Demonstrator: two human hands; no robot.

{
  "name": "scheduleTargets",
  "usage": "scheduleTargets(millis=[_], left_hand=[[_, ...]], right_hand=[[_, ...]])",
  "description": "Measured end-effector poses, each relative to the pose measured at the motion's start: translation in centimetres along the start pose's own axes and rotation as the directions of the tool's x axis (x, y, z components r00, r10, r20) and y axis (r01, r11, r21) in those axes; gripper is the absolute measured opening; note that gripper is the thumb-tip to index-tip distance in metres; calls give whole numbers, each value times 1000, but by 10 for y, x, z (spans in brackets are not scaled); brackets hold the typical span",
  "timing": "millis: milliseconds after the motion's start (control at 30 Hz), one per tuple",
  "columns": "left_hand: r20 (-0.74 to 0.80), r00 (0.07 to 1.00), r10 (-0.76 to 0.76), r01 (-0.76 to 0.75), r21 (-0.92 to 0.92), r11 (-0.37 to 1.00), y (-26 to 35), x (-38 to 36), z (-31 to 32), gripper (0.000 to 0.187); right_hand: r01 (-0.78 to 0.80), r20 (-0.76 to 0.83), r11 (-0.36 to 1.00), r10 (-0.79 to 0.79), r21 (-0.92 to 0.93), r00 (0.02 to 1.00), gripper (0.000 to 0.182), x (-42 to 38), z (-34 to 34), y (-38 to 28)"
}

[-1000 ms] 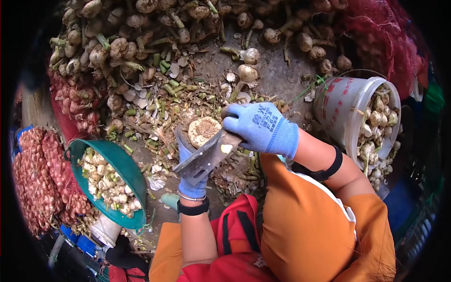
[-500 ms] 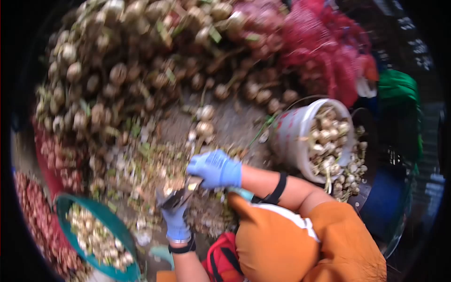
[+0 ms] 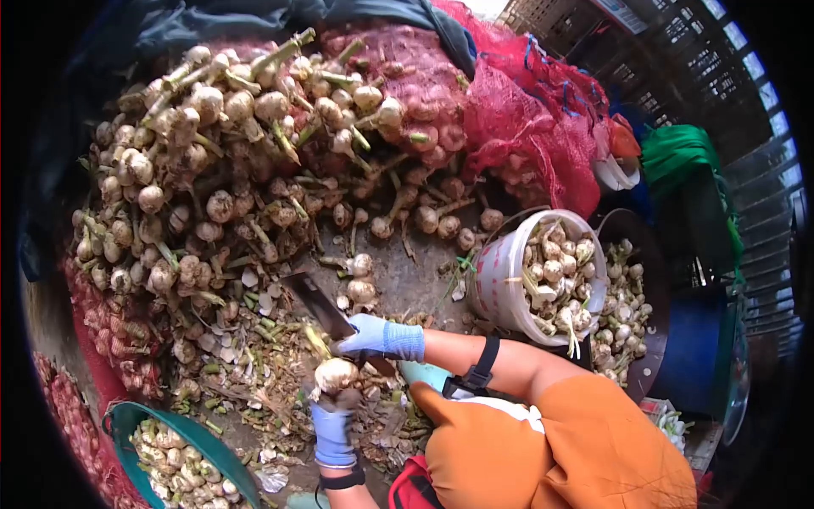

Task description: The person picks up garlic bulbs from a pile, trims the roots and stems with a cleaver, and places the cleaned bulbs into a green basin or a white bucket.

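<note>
My right hand (image 3: 377, 338), in a blue glove, is closed round a knife (image 3: 315, 304) whose broad dark blade points up and to the left. Just below it, my left hand (image 3: 333, 433), gloved too, grips a garlic bulb (image 3: 336, 374) by its root side. The bulb's stem (image 3: 317, 339) sticks up close beside the blade. The left fingers are smeared and partly hidden behind the bulb. Under both hands lies a litter of cut stems and dry skins (image 3: 263, 373).
A big heap of garlic with stems (image 3: 220, 161) rises at the back left. Trimmed bulbs fill a tilted white bucket (image 3: 496, 284) on the right and a green basin (image 3: 212, 450) at the lower left. Behind stand red mesh sacks (image 3: 530, 119); more bulbs lie right of the bucket.
The knife has gone from low over my left hand to raised, its blade turned up and left. The garlic bulb now shows in my left hand, which sits slightly lower. The view has shifted.
</note>
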State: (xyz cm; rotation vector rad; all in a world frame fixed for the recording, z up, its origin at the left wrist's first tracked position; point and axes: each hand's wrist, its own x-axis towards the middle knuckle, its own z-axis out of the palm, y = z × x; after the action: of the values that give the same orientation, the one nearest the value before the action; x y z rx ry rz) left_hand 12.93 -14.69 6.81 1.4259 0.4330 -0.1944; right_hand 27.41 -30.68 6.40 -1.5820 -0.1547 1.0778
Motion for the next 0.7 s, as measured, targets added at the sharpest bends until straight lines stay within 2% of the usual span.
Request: scheduleTargets(millis=[33, 67, 133, 167, 200, 233, 267, 300, 333, 367, 400, 433, 467, 500, 533, 567, 600, 633, 667, 700], left_hand=[[0, 1000, -24, 24, 2, 1000, -4, -6, -4, 77], [-58, 994, -90, 79, -174, 982, -8, -11, -6, 63], [-145, 964, -221, 120, -506, 854, -13, -14, -9, 38], [-230, 973, 23, -81, -247, 966, -7, -12, -7, 40], [-276, 955, -108, 23, -296, 955, 3, -8, -12, 39], [-379, 921, 86, -155, -156, 975, 7, -4, -21, 40], [-391, 916, 87, -186, -222, 957, 2, -2, -50, 42], [-459, 885, 75, -253, -339, 906, 18, -5, -73, 40], [-402, 911, 90, -352, -649, 674, 36, -15, -99, 39], [-285, 942, 174, -331, -866, 374, 49, -25, -124, 40], [-212, 941, 262, -263, -949, 175, 61, -34, -134, 42], [-253, 936, 245, -293, -946, 140, 61, -35, -133, 41], [-294, 928, 230, -324, -940, 104, 64, -34, -127, 42], [-294, 927, 231, -324, -940, 104, 63, -27, -112, 42], [-282, 957, 69, -285, -873, 396, 57, -14, -90, 45], [-308, 946, -99, -174, -743, 646, 45, -4, -71, 48], [-174, 981, -91, -85, -794, 602, 21, 3, -56, 56], [-136, 984, -118, -15, -716, 698, -10, 8, -46, 56], [-98, 969, -229, 108, -661, 743, -28, 10, -31, 58], [107, 958, -265, 249, -766, 592, -47, 10, -19, 61]], right_hand=[[148, -10, 984, -150, -102, 989, 32, -9, 7, -13], [298, 78, 861, -292, -411, 953, 30, -13, 11, -24], [414, 169, 589, -426, -693, 889, 26, -28, 17, -49], [334, 170, 556, -326, -761, 930, 26, -21, 9, -45], [163, 149, 519, -69, -839, 986, 27, -8, -6, -38], [63, 92, 474, 38, -878, 995, 32, 3, -21, -13], [-31, 29, 416, 137, -909, 990, 37, 9, -34, 5], [-74, 2, 498, 150, -864, 989, 35, -1, -35, -8], [-82, -1, 497, 160, -864, 987, 35, -2, -35, 2], [21, 3, 570, -34, -822, 999, 33, -1, -28, 17], [141, -7, 614, -231, -777, 973, 31, 1, -23, 20], [105, 32, 591, -133, -800, 991, 28, 8, -20, 20], [105, 31, 590, -135, -800, 990, 28, 18, -17, 23], [77, 37, 450, -97, -890, 995, 28, 30, -15, 28], [55, 39, 296, -60, -954, 997, 28, 39, -12, 34], [-3, -31, 397, -66, -918, 997, 28, 39, -10, 26], [-4, -31, 398, -63, -917, 998, 28, 34, -10, 17], [57, -21, 546, -135, -836, 991, 28, 24, -10, 9], [129, -11, 677, -198, -725, 980, 28, 15, -6, 6], [224, 9, 711, -293, -667, 956, 31, 5, 5, 8]])
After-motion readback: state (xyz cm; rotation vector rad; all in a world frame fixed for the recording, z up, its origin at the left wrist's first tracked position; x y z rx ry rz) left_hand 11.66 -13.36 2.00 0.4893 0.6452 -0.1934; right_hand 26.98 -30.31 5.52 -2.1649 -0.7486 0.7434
